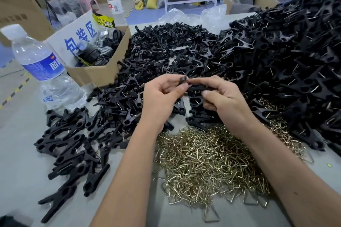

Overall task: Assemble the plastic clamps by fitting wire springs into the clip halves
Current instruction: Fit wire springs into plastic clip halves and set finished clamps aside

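Reading blue characters 包装区 on the white flap of a cardboard box point(96, 72) at far left of the table point(22, 162); a yellow and black label behind it too blurred to make out. Two water bottles: the near one point(39, 64) with a blue label, its print illegible, just beside the box; the far one point(114, 0) behind the box with a white label. Black clip halves point(166, 49) heaped past counting across the middle, assembled clamps point(295, 61) piled high at right, a looser scatter of clamps point(68, 143) at left. Brass-coloured wire springs point(206, 162), also uncountable, spread between the forearms at the near edge.

Two hands, raised over the heaps. Left hand point(160, 97) with thumb and forefinger pinching the rounded end of a black clip piece point(195, 86). Right hand point(221, 97) with fingers curled round the other end of the same piece, thumb on top. Piece lying roughly level between both sets of fingers, above the clip halves, clear of the table.
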A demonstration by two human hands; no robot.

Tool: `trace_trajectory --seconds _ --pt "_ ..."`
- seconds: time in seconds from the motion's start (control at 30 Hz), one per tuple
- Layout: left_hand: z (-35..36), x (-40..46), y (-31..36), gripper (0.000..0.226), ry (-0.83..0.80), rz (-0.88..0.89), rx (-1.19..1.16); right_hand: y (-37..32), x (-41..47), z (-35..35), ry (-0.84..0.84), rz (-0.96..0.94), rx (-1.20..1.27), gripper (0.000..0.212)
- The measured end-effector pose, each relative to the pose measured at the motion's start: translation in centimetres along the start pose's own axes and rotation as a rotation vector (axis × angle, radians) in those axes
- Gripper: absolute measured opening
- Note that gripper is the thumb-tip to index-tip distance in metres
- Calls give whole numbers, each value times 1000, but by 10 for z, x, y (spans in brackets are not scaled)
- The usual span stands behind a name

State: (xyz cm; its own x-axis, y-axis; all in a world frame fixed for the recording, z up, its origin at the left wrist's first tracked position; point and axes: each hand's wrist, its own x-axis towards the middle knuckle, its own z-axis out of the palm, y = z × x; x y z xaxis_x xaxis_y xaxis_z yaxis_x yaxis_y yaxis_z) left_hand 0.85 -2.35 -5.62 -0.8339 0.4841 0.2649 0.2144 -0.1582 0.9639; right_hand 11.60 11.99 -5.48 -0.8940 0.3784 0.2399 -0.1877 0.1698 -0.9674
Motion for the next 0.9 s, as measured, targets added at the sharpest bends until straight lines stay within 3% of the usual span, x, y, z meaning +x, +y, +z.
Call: trace_trajectory --seconds 0.13,0.33,0.43,0.53,0.7,0.9 --pt "4 -2 -2 21 -20 -80 -68 9 1 1 59 -52 -66 29" --pt "4 -3 2 23 -57 -146 -194 11 0 0 186 -81 155 22" --pt "1 -2 3 29 -70 -194 -294 12 2 0 205 -76 140 32" --pt "3 -4 3 27 -68 -203 -251 13 2 0 205 -85 75 39" --pt "4 -5 3 25 -64 -197 -215 14 1 -1 224 -96 39 26" --pt "5 -6 3 29 -81 -198 -231 16 2 -2 219 -90 53 26"
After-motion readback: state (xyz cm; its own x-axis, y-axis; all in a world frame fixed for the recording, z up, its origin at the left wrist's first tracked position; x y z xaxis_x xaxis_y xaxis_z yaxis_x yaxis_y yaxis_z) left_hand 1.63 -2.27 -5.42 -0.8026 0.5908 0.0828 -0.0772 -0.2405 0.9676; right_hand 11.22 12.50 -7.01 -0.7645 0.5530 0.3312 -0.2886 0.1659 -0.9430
